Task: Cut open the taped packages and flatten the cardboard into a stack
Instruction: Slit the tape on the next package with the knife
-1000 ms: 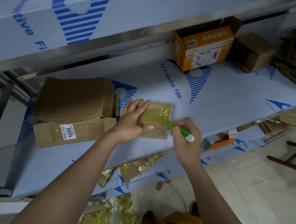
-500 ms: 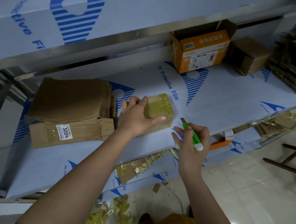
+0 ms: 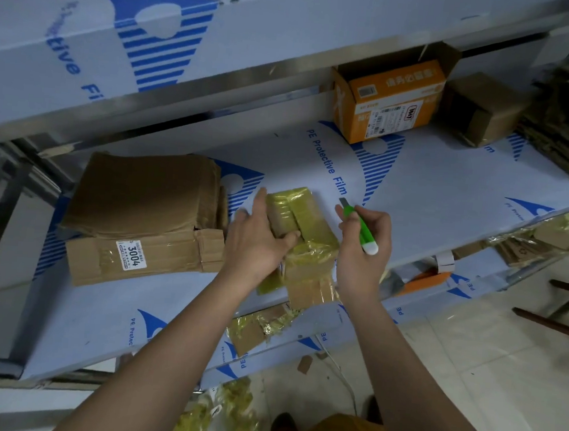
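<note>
left hand [image 3: 257,243] is gripping the taped package [image 3: 300,230] on the shelf [image 3: 429,198], thumb clamping its top to keep it from sliding; right hand [image 3: 365,241] is gripping the green cutter [image 3: 360,225], blade pointing up and just beside the package, probably lining up a cut; flattened cardboard stack [image 3: 146,199] is waiting to its left
</note>
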Available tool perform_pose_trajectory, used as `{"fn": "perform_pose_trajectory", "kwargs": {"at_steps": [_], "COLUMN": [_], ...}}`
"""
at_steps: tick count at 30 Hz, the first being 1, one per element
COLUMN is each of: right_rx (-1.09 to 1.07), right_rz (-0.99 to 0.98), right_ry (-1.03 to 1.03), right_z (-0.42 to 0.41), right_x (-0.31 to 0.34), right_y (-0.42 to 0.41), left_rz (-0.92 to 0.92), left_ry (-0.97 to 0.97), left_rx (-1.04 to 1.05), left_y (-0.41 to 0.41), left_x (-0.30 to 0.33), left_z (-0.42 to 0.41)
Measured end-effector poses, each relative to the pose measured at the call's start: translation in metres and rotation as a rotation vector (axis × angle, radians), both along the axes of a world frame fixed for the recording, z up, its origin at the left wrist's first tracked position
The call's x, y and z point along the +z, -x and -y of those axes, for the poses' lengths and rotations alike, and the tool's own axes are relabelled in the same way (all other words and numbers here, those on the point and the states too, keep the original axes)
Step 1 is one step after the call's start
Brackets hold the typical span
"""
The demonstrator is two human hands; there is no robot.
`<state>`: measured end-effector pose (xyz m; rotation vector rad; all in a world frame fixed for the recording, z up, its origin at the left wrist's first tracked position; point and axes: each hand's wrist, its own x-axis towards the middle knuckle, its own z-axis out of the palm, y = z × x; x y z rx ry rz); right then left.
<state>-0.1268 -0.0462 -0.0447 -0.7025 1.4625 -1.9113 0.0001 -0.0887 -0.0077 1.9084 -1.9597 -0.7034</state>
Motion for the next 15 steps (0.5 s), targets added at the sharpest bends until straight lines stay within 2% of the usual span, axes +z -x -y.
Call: {"fn": "perform_pose_trajectory", "kwargs": {"at_steps": [4,7,11,13,15], "right_rx": [-0.17,-0.217,-0.197,-0.199,-0.132], "right_rz": [-0.088,-0.034,0.025,0.025,0.068], "right_ry": [-0.069,-0.079,-0.049,-0.042,-0.041], "right_z": [-0.016,-0.035,-0.037,-0.029,-0.014], "right_x": [-0.006,-0.023,-0.028,-0.017,-0.011], "right_y": [-0.01,-0.025,-0.034,-0.026,-0.01], "left_rz": [0.163,0.094,0.019,0.083,0.23], "left_ry": [0.058,-0.015,0.008,0.089,0.223], "left_rx": [-0.23,-0.307,-0.232,-0.128,-0.019], "left_y": [-0.007,-0.015,-0.012,-0.006,-0.002], "left_x": [-0.006,-0.019,-0.029,-0.027,-0.024], "left_z": [0.015,0.018,0.008,0.001,-0.005]}}
